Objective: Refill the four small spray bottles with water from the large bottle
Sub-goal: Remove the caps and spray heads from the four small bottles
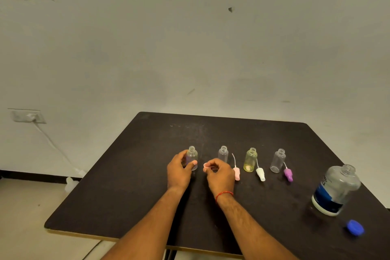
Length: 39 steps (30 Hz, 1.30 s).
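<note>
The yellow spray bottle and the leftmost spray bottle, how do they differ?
The yellow spray bottle is tinted; the leftmost spray bottle is clear. The yellow one stands free, while the left hand grips the leftmost one. Both stand upright, uncapped, on the black table.

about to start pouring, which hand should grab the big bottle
Right, probably. The large bottle stands uncapped at the table's right edge, on the right hand side. That hand must first drop its small cap; the left hand steadies the leftmost spray bottle.

A bare, plain room, its kind unclear. A scuffed pale wall backs a dark table. A wall socket holds a white cable.
</note>
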Available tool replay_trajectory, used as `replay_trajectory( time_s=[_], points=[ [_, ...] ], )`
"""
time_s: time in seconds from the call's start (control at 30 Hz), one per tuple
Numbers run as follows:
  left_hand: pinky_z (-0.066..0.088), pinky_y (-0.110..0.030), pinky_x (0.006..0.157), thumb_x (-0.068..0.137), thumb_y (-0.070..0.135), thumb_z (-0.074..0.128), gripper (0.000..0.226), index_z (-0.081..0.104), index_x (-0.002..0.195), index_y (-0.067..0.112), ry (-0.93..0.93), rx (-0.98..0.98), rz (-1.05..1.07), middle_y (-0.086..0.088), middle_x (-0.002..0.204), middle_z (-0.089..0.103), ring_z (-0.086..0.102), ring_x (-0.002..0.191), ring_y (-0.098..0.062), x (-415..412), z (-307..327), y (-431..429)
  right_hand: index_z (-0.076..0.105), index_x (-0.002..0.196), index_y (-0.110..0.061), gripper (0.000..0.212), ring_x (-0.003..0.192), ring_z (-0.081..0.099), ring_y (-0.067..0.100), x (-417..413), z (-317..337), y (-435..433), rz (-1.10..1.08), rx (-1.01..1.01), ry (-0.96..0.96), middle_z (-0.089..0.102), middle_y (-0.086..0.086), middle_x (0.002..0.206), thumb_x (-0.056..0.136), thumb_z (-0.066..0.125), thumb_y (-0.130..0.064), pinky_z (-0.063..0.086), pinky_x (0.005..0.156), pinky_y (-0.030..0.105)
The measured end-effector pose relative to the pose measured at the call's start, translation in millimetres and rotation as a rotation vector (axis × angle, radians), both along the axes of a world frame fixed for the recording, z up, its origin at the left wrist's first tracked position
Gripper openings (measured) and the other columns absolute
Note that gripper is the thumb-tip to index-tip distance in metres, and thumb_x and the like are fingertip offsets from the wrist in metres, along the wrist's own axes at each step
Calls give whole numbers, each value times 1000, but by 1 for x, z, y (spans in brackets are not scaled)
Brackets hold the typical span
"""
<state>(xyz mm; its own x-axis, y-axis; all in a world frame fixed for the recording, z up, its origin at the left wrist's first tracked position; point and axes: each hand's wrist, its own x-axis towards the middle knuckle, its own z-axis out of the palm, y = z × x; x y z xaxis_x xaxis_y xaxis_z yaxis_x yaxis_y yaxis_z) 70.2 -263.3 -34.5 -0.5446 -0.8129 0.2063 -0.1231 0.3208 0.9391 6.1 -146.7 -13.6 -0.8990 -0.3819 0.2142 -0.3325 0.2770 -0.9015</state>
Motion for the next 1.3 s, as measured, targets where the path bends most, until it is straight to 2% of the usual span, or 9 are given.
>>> replay_trajectory(
  time_s=[0.27, 0.47, 0.57, 0.63, 0.7, 0.87, 1.13, 1.3],
  points=[
    [48, -11, 85, 87, 15, 78, 43, 66, 126, 28, -6, -12, -45, 20, 107, 68, 64, 100, 2, -3, -3, 0, 61, 70, -24, 23, 67, 62, 5, -9, -11, -13, -44, 119, 125, 64, -9, 68, 78, 71, -5, 56, 64, 29],
    [47, -10, 77, 87, 12, 75, 41, 65, 109, 45, -40, -38, -60, 31, 91, 66, 62, 88, 16, -3, -3, 1, 57, 73, -21, 20, 65, 61, 14, -8, -7, -18, -42, 216, 206, 61, -4, 69, 82, 64, -6, 54, 60, 33],
    [48, -7, 75, 87, 9, 74, 47, 63, 103, 51, -44, -36, -62, 33, 86, 66, 64, 86, 12, -5, -5, 0, 58, 76, -18, 15, 69, 62, 18, -8, -5, -19, -28, 260, 241, 64, -1, 73, 84, 61, -7, 51, 61, 31],
    [51, -11, 82, 86, 7, 73, 47, 68, 115, 44, -45, -26, -58, 31, 92, 68, 66, 92, 10, -6, -7, -1, 58, 78, -17, 11, 69, 61, 21, -7, -3, -20, -28, 286, 263, 65, 1, 74, 84, 60, -7, 48, 59, 29],
    [54, -21, 91, 87, 6, 73, 52, 65, 127, 37, -50, -22, -55, 27, 99, 70, 67, 99, 6, -7, -11, -2, 58, 78, -16, 10, 69, 60, 22, -7, -2, -20, -28, 298, 273, 65, 3, 74, 84, 59, -8, 47, 58, 30],
    [56, -34, 97, 87, 7, 73, 52, 63, 130, 33, -60, -38, -35, 16, 108, 73, 68, 102, -1, -9, -12, -3, 60, 84, -16, 7, 73, 61, 21, -5, 1, -18, -9, 347, 312, 65, 3, 79, 86, 60, -9, 48, 60, 29],
    [56, -34, 98, 89, 8, 71, 47, 63, 130, 29, -86, -58, -20, 13, 109, 73, 68, 103, -3, -7, -9, -1, 57, 93, -13, 2, 81, 63, 27, 2, 2, -12, 21, 317, 307, 65, 7, 88, 92, 57, -14, 51, 66, 35],
    [52, -24, 97, 89, 8, 73, 50, 60, 135, 24, -79, -42, -22, 14, 114, 69, 65, 108, -4, -4, -4, 2, 51, 95, -20, 20, 84, 66, 27, 8, 3, -1, 38, 281, 242, 63, 0, 92, 85, 68, -15, 54, 70, 37]
  ],
)
